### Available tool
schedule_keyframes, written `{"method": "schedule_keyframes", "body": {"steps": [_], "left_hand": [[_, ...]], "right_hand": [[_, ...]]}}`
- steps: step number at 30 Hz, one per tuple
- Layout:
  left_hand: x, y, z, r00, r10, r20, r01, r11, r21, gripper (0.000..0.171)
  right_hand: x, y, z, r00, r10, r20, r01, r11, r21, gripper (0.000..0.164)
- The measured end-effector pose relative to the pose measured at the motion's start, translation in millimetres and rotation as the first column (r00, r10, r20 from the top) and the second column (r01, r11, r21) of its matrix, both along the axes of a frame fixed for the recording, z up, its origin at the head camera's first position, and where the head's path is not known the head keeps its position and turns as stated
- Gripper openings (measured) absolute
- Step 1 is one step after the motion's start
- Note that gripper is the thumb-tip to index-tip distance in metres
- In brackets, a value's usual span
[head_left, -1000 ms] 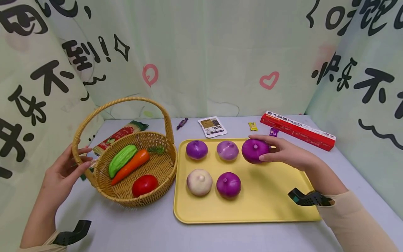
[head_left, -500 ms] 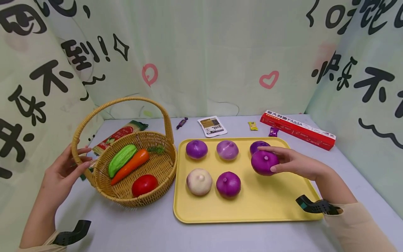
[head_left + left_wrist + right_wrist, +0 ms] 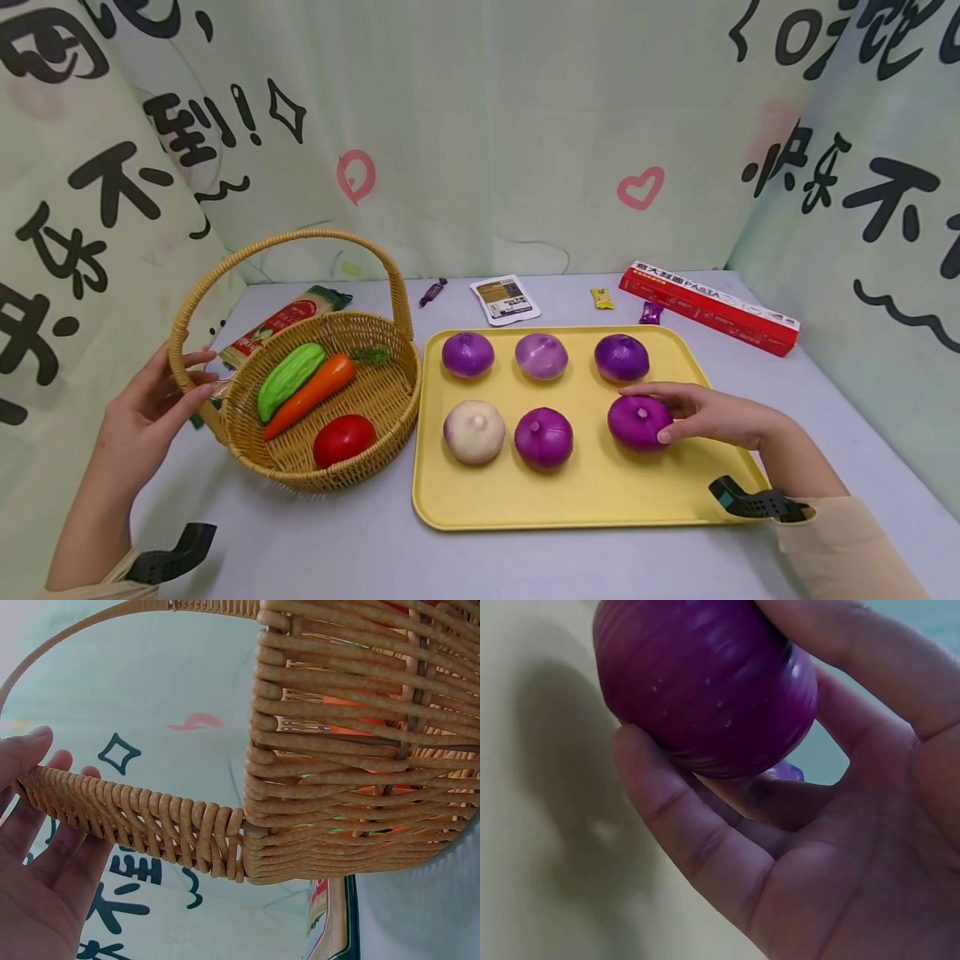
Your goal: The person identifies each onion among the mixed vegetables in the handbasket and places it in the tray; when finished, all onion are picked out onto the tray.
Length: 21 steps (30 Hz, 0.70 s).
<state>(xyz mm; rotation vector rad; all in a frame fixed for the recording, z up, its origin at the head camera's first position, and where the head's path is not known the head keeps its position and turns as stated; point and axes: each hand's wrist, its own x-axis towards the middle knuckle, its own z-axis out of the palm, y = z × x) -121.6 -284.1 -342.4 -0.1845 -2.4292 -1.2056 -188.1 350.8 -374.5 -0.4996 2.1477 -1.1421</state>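
Note:
My right hand (image 3: 716, 417) grips a purple onion (image 3: 636, 422), its fingers and thumb around the sides, over the right part of a yellow tray (image 3: 600, 500). In the right wrist view, the onion (image 3: 705, 682) sits between thumb and fingers, and a shadow falls on the tray beside it. A white onion (image 3: 474, 432) and another purple onion (image 3: 543, 438) are in the tray's front row. Behind them stand several purple onions (image 3: 622, 357). My left hand (image 3: 142, 417) holds the handle (image 3: 142, 810) of a wicker basket (image 3: 360, 473), thumb on one side, fingers on the other.
Inside the basket lie a green bumpy vegetable (image 3: 291, 382), a carrot (image 3: 311, 396) and a tomato (image 3: 344, 441). Along the back are a green-and-red packet (image 3: 281, 325), a white pouch (image 3: 506, 300), small wrapped candies (image 3: 602, 298) and a red pasta box (image 3: 708, 308).
My right hand has carried the purple onion toward me and slightly right, down to the front row. The onion behind it is now uncovered. My left hand stays on the basket handle.

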Motion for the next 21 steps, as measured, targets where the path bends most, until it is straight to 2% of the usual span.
{"method": "schedule_keyframes", "body": {"steps": [10,21], "left_hand": [[-0.4,0.2,-0.8,1.0,0.014,0.018,-0.014,1.0,-0.006,0.066],[0.0,0.8,0.5,1.0,0.015,0.012,-0.015,1.0,-0.004,0.066]], "right_hand": [[3.9,2.6,-6.5,0.999,-0.018,0.04,0.016,0.998,0.054,0.061],[2.8,8.8,-6.7,1.0,0.01,0.022,-0.012,0.998,0.064,0.059]]}}
